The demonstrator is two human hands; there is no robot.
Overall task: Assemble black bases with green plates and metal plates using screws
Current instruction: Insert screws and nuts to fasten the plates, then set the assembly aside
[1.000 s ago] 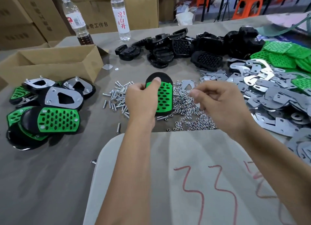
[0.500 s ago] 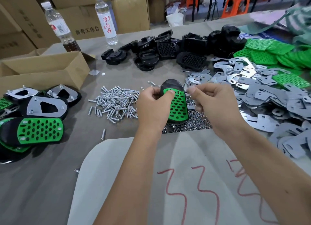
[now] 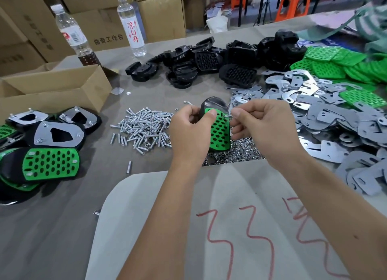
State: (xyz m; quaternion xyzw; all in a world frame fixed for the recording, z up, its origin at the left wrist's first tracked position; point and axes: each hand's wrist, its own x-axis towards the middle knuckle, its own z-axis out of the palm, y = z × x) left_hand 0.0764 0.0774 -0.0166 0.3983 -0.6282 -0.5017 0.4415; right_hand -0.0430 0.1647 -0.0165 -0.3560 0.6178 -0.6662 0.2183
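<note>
1. The left hand (image 3: pixel 189 131) grips a black base (image 3: pixel 211 105) with a green plate (image 3: pixel 219 133) on its face, thumb pressed on the plate's upper corner, fingers curled behind.
2. The right hand (image 3: pixel 263 128) pinches a small metal screw (image 3: pixel 228 116) between thumb and forefinger; the screw's tip sits at the plate's upper right edge.
3. Base and plate are held upright above the counter (image 3: pixel 62 227), over a heap of small shiny nuts (image 3: pixel 234 154).
4. The plate is flat bright plastic, rounded at the corners, pierced with rows of oval holes; the base is glossy and domed at the top.
5. Loose screws (image 3: pixel 144 128) lie in a silvery pile just left of the left hand.
6. Flat grey metal plates (image 3: pixel 335 120) are strewn to the right, more green plates (image 3: pixel 335 63) beyond them.
7. Bare black bases (image 3: pixel 209 66) are heaped at the far side.
8. Finished pieces (image 3: pixel 48 145) lie at the left, beside a cardboard box (image 3: pixel 58 89).
</note>
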